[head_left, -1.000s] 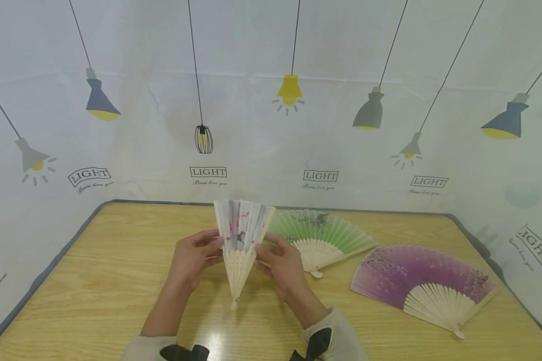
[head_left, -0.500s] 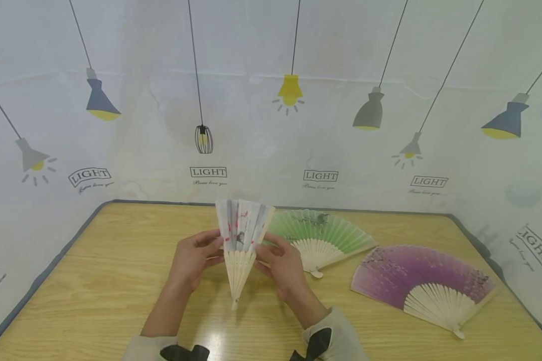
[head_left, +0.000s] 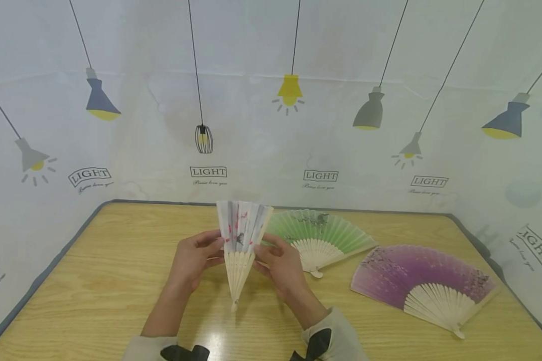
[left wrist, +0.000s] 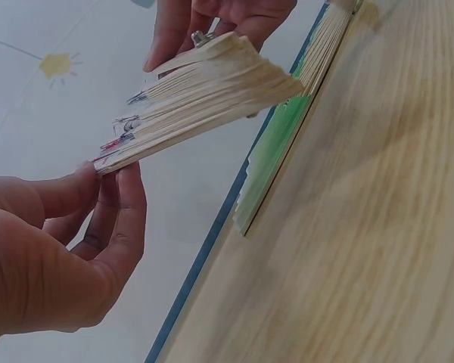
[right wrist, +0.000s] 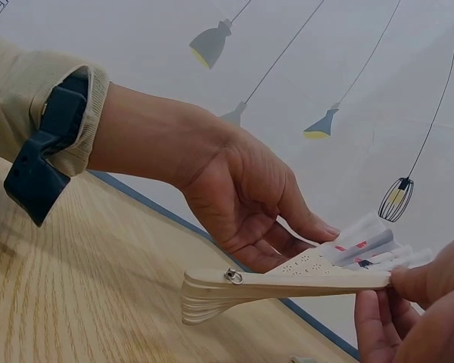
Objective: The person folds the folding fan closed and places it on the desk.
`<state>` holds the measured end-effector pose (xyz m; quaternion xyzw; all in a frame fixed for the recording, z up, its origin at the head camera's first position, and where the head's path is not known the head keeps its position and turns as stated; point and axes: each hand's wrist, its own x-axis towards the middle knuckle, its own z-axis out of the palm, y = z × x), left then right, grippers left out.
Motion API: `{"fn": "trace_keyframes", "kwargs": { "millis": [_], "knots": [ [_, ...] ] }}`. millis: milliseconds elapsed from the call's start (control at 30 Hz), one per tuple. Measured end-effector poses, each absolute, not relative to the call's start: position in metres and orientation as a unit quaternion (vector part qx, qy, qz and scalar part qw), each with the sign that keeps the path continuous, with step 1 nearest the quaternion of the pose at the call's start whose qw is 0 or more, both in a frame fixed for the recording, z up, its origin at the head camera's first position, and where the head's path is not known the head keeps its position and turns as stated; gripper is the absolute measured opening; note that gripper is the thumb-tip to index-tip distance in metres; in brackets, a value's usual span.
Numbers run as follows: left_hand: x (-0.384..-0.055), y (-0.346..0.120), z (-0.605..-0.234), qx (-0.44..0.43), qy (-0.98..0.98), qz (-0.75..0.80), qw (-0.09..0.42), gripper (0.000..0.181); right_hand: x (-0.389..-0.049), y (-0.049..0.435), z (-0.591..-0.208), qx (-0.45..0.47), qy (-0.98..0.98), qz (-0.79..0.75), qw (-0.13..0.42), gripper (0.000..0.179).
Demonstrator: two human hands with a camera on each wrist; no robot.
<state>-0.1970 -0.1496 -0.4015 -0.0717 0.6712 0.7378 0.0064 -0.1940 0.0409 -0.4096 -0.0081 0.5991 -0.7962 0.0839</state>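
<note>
A white folding fan [head_left: 241,225] with grey and red print and pale ribs is held partly spread, pivot end toward the person, above the table. My left hand [head_left: 194,260] pinches its left edge between thumb and fingers. On the opposite edge, my right hand [head_left: 280,263] has the same kind of pinch. In the left wrist view the ribs of the fan [left wrist: 212,87] fan out in layers from a metal rivet, raised off the wood. The right wrist view shows the outer rib [right wrist: 318,282] side-on, with the rivet at its left end.
Spread on the wooden table [head_left: 95,291] are a green fan [head_left: 343,230], just behind my right hand, and a purple fan [head_left: 388,271] farther right. A white cloth wall [head_left: 253,150] printed with lamps rises along the table's back and sides.
The white fan's spread has narrowed slightly, its two edges drawing a little closer together. Both hands keep nearly the same place, and the other fans lie still.
</note>
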Motion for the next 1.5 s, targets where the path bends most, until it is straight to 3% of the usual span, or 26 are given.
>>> {"fn": "trace_keyframes", "kwargs": {
  "millis": [1500],
  "knots": [
    [-0.1964,-0.1417,-0.4035,-0.056,0.680,0.731,0.013,0.028,-0.1924,0.0381,-0.4081,-0.037,0.610,-0.784,0.110,0.038]
  ]
}}
